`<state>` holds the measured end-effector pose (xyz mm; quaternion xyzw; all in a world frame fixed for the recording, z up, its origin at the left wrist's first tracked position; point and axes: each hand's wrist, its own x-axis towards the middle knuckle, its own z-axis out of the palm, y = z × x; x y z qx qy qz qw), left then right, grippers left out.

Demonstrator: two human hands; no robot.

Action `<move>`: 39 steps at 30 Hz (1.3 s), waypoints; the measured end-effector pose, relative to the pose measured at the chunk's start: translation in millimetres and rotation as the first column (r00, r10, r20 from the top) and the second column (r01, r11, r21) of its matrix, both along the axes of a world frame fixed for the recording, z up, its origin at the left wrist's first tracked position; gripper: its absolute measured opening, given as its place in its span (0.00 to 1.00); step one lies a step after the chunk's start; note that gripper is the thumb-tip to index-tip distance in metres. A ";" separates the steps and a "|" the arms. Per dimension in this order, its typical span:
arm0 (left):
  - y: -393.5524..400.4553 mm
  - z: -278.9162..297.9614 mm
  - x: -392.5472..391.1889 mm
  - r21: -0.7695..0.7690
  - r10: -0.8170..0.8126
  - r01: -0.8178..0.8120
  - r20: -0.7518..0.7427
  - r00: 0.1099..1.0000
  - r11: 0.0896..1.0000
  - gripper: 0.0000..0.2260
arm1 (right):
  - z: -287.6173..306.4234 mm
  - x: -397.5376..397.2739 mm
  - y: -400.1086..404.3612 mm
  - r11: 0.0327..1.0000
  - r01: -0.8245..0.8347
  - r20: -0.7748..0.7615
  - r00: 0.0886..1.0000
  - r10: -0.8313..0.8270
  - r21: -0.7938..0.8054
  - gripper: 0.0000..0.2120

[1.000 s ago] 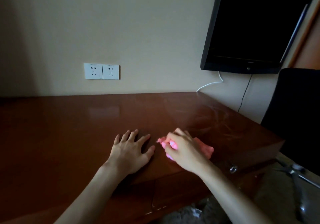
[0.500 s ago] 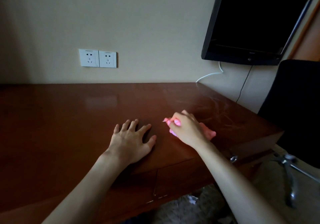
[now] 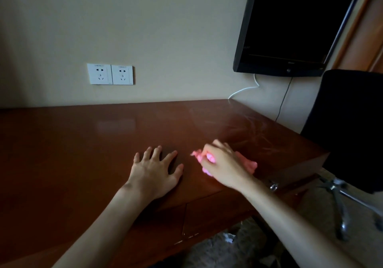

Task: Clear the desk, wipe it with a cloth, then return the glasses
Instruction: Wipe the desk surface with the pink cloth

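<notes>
1. The right hand (image 3: 224, 164) curls its grip around a crumpled pink cloth (image 3: 246, 163), pressing it onto the reddish-brown tabletop (image 3: 83, 143) near its right front corner.
2. The left hand (image 3: 154, 169) lies flat just left of it, fingers spread, holding nothing.
3. A black office chair (image 3: 352, 126) stands to the right.

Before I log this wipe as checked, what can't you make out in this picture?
- Pink cloth: mostly covered by the right hand, so its size and fold are hidden.
- Desk: its left end is cut off by the frame edge.
- Glasses: nowhere in the head view.
- Socket lettering: too small to read.
</notes>
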<state>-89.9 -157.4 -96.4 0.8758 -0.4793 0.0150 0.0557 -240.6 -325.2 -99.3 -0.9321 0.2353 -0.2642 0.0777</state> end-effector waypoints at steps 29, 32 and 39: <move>-124.7 20.8 135.1 0.107 -0.036 0.027 0.082 0.996 0.994 0.30 | -10.2 112.9 -111.7 1.000 -0.012 -0.013 1.000 0.011 -0.019 0.12; -145.7 8.9 155.2 0.106 -0.063 0.063 -0.003 0.998 0.992 0.31 | -8.7 130.6 -133.6 0.996 -0.091 -0.024 0.996 0.092 0.017 0.12; -154.2 4.8 162.5 0.136 -0.101 0.105 -0.034 0.994 0.985 0.30 | -3.5 288.7 -237.0 0.999 0.024 -0.032 0.999 -0.023 0.039 0.09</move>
